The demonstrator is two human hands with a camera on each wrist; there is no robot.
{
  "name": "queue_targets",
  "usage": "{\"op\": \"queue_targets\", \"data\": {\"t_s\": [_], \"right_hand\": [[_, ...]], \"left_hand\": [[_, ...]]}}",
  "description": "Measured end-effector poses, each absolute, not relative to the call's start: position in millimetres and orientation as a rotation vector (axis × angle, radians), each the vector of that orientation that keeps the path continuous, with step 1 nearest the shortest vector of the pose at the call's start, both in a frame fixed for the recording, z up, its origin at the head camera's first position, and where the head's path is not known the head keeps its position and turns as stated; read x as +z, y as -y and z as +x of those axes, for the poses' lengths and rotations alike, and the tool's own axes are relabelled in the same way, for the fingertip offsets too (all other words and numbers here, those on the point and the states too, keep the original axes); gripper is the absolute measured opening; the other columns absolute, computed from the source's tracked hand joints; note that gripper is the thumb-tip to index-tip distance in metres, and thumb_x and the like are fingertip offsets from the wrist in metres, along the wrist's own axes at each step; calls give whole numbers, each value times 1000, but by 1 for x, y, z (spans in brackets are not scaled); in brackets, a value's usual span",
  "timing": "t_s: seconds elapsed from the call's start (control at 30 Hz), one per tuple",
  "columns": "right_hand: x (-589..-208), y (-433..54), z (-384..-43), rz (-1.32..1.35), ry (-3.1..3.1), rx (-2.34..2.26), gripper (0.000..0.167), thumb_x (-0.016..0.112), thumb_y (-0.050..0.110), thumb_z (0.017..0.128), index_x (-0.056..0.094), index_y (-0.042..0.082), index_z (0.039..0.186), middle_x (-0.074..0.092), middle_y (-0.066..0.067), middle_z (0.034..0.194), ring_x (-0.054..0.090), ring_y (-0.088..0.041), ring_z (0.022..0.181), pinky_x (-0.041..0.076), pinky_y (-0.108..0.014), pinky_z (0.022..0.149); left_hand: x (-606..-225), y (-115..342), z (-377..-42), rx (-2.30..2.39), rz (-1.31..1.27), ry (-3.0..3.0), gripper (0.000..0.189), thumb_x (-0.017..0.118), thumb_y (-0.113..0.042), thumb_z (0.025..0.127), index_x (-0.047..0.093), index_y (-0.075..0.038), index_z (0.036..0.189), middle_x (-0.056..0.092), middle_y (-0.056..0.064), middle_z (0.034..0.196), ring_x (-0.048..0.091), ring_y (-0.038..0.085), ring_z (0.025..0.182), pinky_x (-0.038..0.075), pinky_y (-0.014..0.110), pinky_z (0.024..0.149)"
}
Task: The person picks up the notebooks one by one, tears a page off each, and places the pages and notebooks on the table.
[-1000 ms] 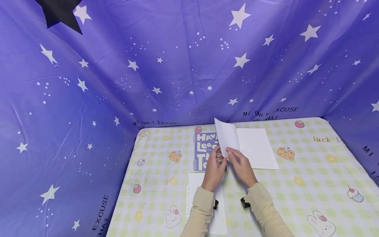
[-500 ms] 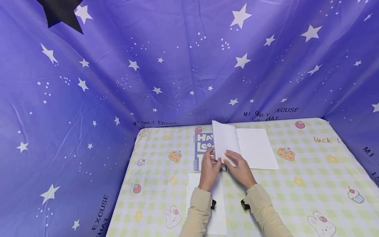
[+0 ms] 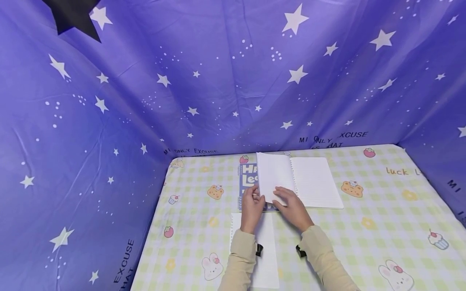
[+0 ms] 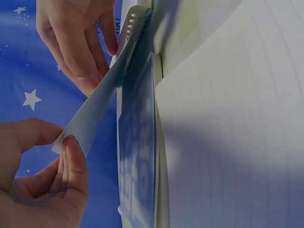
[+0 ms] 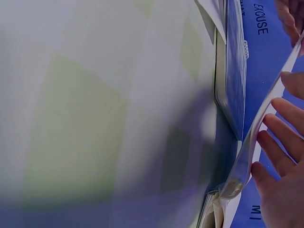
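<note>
A ring-bound notebook lies open toward the back of the table, its lined right-hand page (image 3: 316,182) flat. Its left-hand part (image 3: 273,173) slants up over a blue notebook (image 3: 245,182) with big white lettering. My left hand (image 3: 252,210) pinches the near left corner of that raised part between thumb and fingers, which the left wrist view shows closely. My right hand (image 3: 294,208) rests its spread fingers on the raised part near the ring holes; in the right wrist view those fingers (image 5: 280,133) lie along it, fairly straight.
A loose lined sheet (image 3: 267,262) with punched holes lies in front of the blue notebook, partly under the left forearm. The table wears a checked cloth (image 3: 189,226) with cartoon prints. Star-patterned purple drapes (image 3: 218,81) stand behind and at the sides.
The raised left part of the open notebook has come down leftward, covering more of the blue notebook. My left hand has moved left and slightly nearer with its corner; the right hand has shifted slightly nearer.
</note>
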State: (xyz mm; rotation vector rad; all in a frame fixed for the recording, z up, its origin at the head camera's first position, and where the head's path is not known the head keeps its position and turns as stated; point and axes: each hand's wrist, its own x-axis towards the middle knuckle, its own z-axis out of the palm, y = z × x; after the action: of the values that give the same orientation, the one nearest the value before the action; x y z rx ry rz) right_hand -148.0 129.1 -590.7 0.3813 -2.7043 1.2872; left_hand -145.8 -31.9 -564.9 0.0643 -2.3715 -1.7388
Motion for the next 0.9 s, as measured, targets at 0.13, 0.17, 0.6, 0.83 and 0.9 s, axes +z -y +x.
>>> {"op": "queue_targets", "data": {"t_s": [0.13,0.17,0.6,0.83,0.9], "right_hand": [[-591,-128,-148,396,2740,1265,38,73,17,90,67,0,124,57,-18,139,48,-37,133,36,-53,113],[-592,-127,-148,398,2748,1262,39,73,17,90,67,0,124,57,-18,139,48,-37,133,36,-52,113],[-594,-126,-147,459,2791,1181,40,74,18,88,67,-1,122,57,-19,139,48,-39,133,36,-54,114],[-597,-126,-147,503,2819,1141,38,75,16,88,67,-3,120,57,-21,138,47,-42,133,35,-55,114],[-598,-127,-147,524,2812,1138,38,75,14,87,67,-4,119,57,-22,137,47,-43,132,35,-56,113]], "left_hand": [[-567,34,-146,-1730,114,2405,39,69,7,82,61,9,119,61,12,97,55,4,73,54,16,64],[-568,34,-146,-1715,124,2416,38,70,7,81,61,9,119,61,12,97,56,4,73,54,16,64],[-576,38,-143,-1450,150,2565,36,73,4,80,64,9,115,61,10,95,59,12,78,54,20,70],[-580,39,-142,-1363,150,2629,33,75,3,80,66,7,111,59,8,91,56,13,78,53,27,73],[-582,40,-142,-1337,147,2648,29,75,2,79,67,6,107,57,6,88,54,11,77,51,26,72]]}}
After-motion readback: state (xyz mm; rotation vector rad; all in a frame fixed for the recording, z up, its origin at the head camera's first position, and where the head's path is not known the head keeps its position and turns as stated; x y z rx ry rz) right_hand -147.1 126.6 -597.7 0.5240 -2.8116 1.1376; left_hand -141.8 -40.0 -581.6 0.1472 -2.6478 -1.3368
